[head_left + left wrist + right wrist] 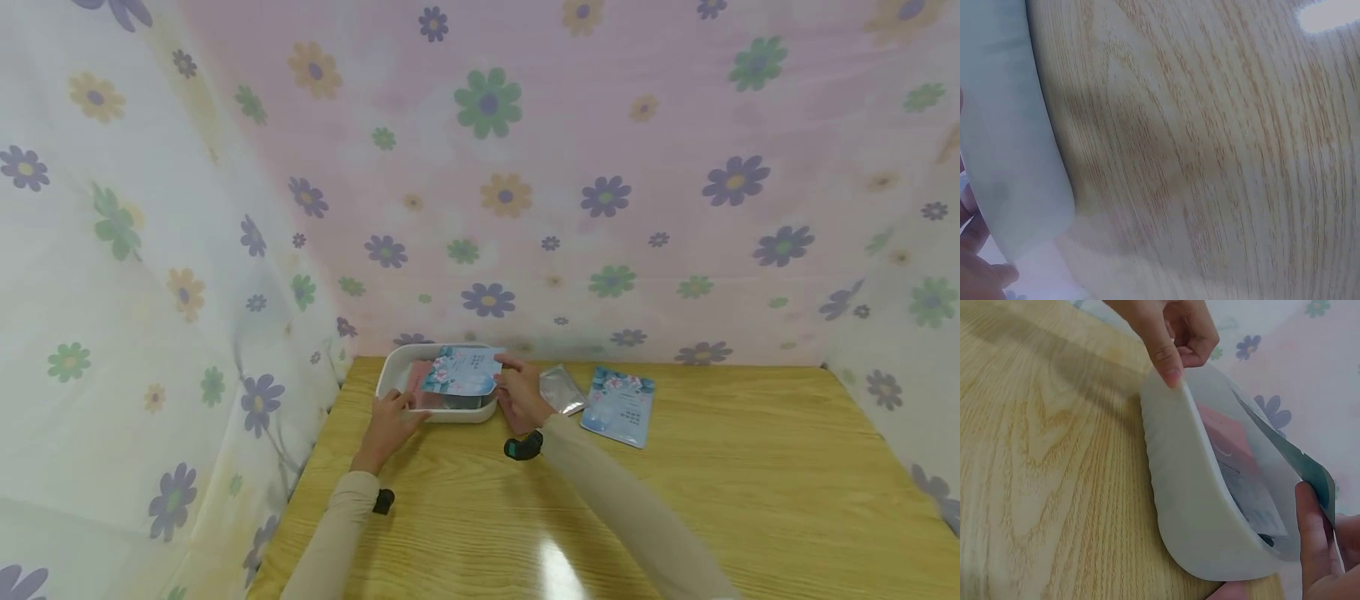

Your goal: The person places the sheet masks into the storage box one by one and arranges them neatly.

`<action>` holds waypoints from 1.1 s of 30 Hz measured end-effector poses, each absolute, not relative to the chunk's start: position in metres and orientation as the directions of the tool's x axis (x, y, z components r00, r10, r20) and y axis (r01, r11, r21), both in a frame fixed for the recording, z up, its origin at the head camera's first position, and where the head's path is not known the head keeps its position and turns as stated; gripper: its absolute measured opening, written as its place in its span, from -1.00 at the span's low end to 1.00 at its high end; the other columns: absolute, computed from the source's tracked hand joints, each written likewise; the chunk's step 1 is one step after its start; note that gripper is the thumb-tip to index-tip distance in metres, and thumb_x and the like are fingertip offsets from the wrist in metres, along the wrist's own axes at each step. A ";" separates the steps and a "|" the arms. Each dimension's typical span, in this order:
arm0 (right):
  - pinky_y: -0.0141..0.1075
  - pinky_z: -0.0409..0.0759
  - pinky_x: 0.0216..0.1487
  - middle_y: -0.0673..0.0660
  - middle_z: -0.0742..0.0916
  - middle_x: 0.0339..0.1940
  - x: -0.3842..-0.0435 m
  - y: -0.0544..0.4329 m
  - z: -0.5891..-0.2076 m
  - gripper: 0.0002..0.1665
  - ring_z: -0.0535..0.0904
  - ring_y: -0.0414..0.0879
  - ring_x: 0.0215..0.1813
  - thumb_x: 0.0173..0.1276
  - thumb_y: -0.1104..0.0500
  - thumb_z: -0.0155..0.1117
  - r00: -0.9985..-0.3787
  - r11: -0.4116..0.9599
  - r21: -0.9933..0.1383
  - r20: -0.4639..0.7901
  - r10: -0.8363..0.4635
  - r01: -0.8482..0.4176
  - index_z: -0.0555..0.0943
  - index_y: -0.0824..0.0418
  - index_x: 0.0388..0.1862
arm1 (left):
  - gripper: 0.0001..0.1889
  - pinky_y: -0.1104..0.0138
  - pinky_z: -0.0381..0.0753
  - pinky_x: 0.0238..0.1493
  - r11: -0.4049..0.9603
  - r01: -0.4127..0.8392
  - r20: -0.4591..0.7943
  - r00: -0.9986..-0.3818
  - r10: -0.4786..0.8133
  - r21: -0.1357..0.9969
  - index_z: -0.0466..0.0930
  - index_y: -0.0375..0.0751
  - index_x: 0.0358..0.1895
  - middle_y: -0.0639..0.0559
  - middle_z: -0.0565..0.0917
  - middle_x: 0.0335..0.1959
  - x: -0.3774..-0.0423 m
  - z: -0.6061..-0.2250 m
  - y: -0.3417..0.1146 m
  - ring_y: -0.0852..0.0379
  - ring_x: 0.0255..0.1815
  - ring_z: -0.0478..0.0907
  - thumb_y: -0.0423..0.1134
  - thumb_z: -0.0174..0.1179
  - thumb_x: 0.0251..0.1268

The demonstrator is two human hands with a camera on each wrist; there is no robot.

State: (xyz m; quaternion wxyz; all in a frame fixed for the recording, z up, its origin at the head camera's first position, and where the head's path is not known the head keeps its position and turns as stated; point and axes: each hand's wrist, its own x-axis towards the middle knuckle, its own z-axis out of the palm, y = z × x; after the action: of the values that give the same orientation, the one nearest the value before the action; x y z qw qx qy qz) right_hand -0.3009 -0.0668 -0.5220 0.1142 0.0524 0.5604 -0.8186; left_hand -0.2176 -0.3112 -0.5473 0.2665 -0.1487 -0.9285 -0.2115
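A white oval plastic bin (386,383) stands at the back left of the table, its wall (1010,125) filling the left of the left wrist view. My left hand (392,425) grips its near left rim, thumb outside and fingers curled inside, as the right wrist view shows. Over the bin, my right hand (525,392) pinches the right edge of a blue floral sachet (465,371), which tilts above the opening. Below it, a pink packet (1229,440) lies inside the bin beside a grey, shiny packet (1257,500). The bin's far floor is hidden by the sachet.
Right of the bin, a silver packet (562,392) and another blue floral sachet (621,408) lie on the wooden table (465,517). A pink packet (513,417) lies partly under my right hand. Flower-printed cloth (525,167) hangs behind and along the left.
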 end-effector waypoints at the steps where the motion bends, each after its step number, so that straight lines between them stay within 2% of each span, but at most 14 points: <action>1: -0.34 0.23 -0.62 0.04 0.35 -0.64 -0.302 -0.070 -0.523 -0.48 0.09 -0.25 -0.76 0.23 0.56 0.00 -0.969 -0.337 -0.910 -0.206 -0.134 0.240 0.50 0.36 0.19 | -0.63 -0.35 0.28 -0.22 0.866 0.387 0.560 -0.813 0.158 0.317 0.41 -0.19 -0.51 0.09 0.31 -0.52 -0.218 -0.547 -0.311 -0.01 -0.51 0.37 -0.20 0.51 -0.13; 2: -0.32 0.26 -0.60 0.05 0.36 -0.60 -0.303 -0.073 -0.524 -0.48 0.12 -0.23 -0.74 0.23 0.55 -0.01 -0.969 -0.326 -0.915 -0.203 -0.140 0.239 0.50 0.36 0.19 | -0.63 -0.36 0.27 -0.21 0.867 0.385 0.563 -0.812 0.154 0.318 0.42 -0.19 -0.51 0.08 0.32 -0.52 -0.218 -0.547 -0.311 -0.01 -0.51 0.37 -0.21 0.51 -0.14; 3: -0.29 0.30 -0.58 0.09 0.46 -0.50 -0.304 -0.076 -0.524 -0.47 0.15 -0.20 -0.71 0.22 0.55 -0.02 -0.970 -0.313 -0.921 -0.196 -0.141 0.231 0.50 0.37 0.18 | -0.63 -0.38 0.27 -0.20 0.868 0.381 0.564 -0.812 0.149 0.318 0.42 -0.19 -0.51 0.08 0.32 -0.52 -0.218 -0.548 -0.312 -0.01 -0.52 0.38 -0.21 0.52 -0.15; 5: -0.24 0.40 -0.52 0.18 0.55 -0.22 -0.306 -0.083 -0.524 -0.48 0.26 -0.15 -0.64 0.21 0.54 0.00 -0.972 -0.276 -0.936 -0.186 -0.142 0.219 0.51 0.36 0.17 | -0.64 -0.38 0.27 -0.18 0.871 0.371 0.563 -0.815 0.139 0.322 0.43 -0.18 -0.52 0.06 0.33 -0.52 -0.218 -0.548 -0.311 0.01 -0.53 0.36 -0.22 0.52 -0.17; 7: -0.17 0.51 -0.46 0.23 0.54 0.08 -0.307 -0.089 -0.524 -0.49 0.36 -0.10 -0.56 0.20 0.52 0.02 -0.976 -0.211 -0.958 -0.167 -0.139 0.194 0.54 0.35 0.14 | -0.65 -0.37 0.27 -0.19 0.869 0.372 0.561 -0.816 0.138 0.327 0.45 -0.19 -0.52 0.02 0.36 -0.52 -0.218 -0.548 -0.311 0.00 -0.53 0.36 -0.22 0.53 -0.18; 8: -0.12 0.53 -0.43 0.25 0.53 0.13 -0.307 -0.092 -0.524 -0.50 0.37 -0.07 -0.55 0.19 0.53 0.02 -0.979 -0.175 -0.969 -0.151 -0.139 0.174 0.55 0.35 0.13 | -0.65 -0.35 0.28 -0.20 0.869 0.376 0.561 -0.815 0.144 0.323 0.45 -0.19 -0.52 -0.01 0.37 -0.52 -0.218 -0.547 -0.310 0.00 -0.53 0.36 -0.22 0.53 -0.17; 11: -0.13 0.53 -0.50 0.30 0.56 0.06 -0.307 -0.098 -0.526 -0.48 0.39 -0.08 -0.60 0.16 0.54 0.02 -0.985 -0.069 -0.992 -0.091 -0.147 0.102 0.55 0.34 0.12 | -0.63 -0.27 0.28 -0.27 0.863 0.396 0.566 -0.808 0.165 0.314 0.44 -0.22 -0.52 -0.05 0.38 -0.53 -0.219 -0.547 -0.307 0.00 -0.54 0.33 -0.20 0.53 -0.18; 15: -0.25 0.41 -0.62 0.31 0.59 0.02 -0.308 -0.103 -0.532 -0.36 0.34 -0.09 -0.65 0.03 0.59 -0.01 -0.984 0.121 -0.992 -0.006 -0.178 -0.016 0.51 0.37 0.16 | -0.59 -0.22 0.27 -0.31 0.859 0.413 0.576 -0.797 0.179 0.304 0.39 -0.20 -0.54 0.03 0.31 -0.56 -0.220 -0.548 -0.304 0.07 -0.57 0.26 -0.19 0.53 -0.19; 18: -0.21 0.53 -0.34 0.35 0.57 0.09 -0.307 -0.104 -0.535 -0.32 0.52 -0.02 -0.35 -0.07 0.59 0.05 -0.968 0.369 -0.916 0.067 -0.243 -0.156 0.46 0.46 0.17 | -0.59 -0.17 0.25 -0.33 0.860 0.411 0.578 -0.797 0.177 0.303 0.38 -0.16 -0.55 0.11 0.25 -0.55 -0.220 -0.548 -0.303 0.11 -0.58 0.23 -0.19 0.53 -0.20; 20: -0.13 0.53 -0.08 0.38 0.55 0.12 -0.306 -0.104 -0.537 -0.32 0.52 0.07 -0.10 -0.10 0.58 0.09 -0.947 0.495 -0.835 0.089 -0.308 -0.240 0.42 0.53 0.16 | -0.59 -0.14 0.24 -0.35 0.861 0.409 0.578 -0.797 0.174 0.304 0.38 -0.15 -0.56 0.13 0.23 -0.55 -0.220 -0.548 -0.302 0.12 -0.58 0.23 -0.19 0.54 -0.21; 22: -0.10 0.46 0.08 0.38 0.57 0.05 -0.305 -0.105 -0.538 -0.40 0.47 0.11 0.05 -0.09 0.56 0.14 -0.923 0.595 -0.739 0.094 -0.374 -0.316 0.46 0.56 0.06 | -0.59 -0.11 0.24 -0.36 0.865 0.407 0.579 -0.796 0.178 0.293 0.38 -0.15 -0.56 0.13 0.25 -0.55 -0.220 -0.548 -0.303 0.18 -0.56 0.19 -0.18 0.54 -0.22; 26: -0.10 0.48 0.04 0.35 0.59 -0.07 -0.302 -0.104 -0.535 -0.51 0.47 0.11 -0.02 -0.06 0.52 0.19 -0.896 0.654 -0.658 0.072 -0.437 -0.372 0.50 0.54 -0.03 | -0.61 -0.08 0.25 -0.38 0.869 0.413 0.585 -0.788 0.191 0.272 0.42 -0.17 -0.54 0.08 0.33 -0.55 -0.220 -0.548 -0.305 0.18 -0.54 0.22 -0.16 0.54 -0.23; 30: -0.10 0.45 0.08 0.37 0.59 -0.06 -0.298 -0.100 -0.524 -0.50 0.44 0.12 0.02 -0.06 0.50 0.22 -0.871 0.625 -0.655 0.108 -0.480 -0.425 0.50 0.55 -0.03 | -0.62 -0.16 0.31 -0.35 0.870 0.413 0.598 -0.780 0.187 0.268 0.46 -0.20 -0.54 -0.01 0.40 -0.55 -0.221 -0.548 -0.309 0.00 -0.53 0.37 -0.15 0.54 -0.23; 33: -0.17 0.50 -0.11 0.42 0.62 -0.11 -0.299 -0.093 -0.513 -0.50 0.46 0.07 -0.22 -0.08 0.51 0.17 -0.838 0.568 -0.681 0.126 -0.531 -0.463 0.52 0.57 -0.04 | -0.61 -0.23 0.33 -0.32 0.874 0.404 0.599 -0.781 0.176 0.271 0.46 -0.22 -0.54 -0.04 0.41 -0.55 -0.221 -0.546 -0.312 -0.05 -0.53 0.41 -0.16 0.54 -0.23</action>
State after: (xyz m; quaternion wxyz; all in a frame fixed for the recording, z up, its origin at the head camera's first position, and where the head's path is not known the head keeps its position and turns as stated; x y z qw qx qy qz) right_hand -0.2992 -0.0928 -0.5134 0.0462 -0.2809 0.8843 -0.3702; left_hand -0.2212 -0.3123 -0.5464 0.2910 -0.1571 -0.9231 -0.1964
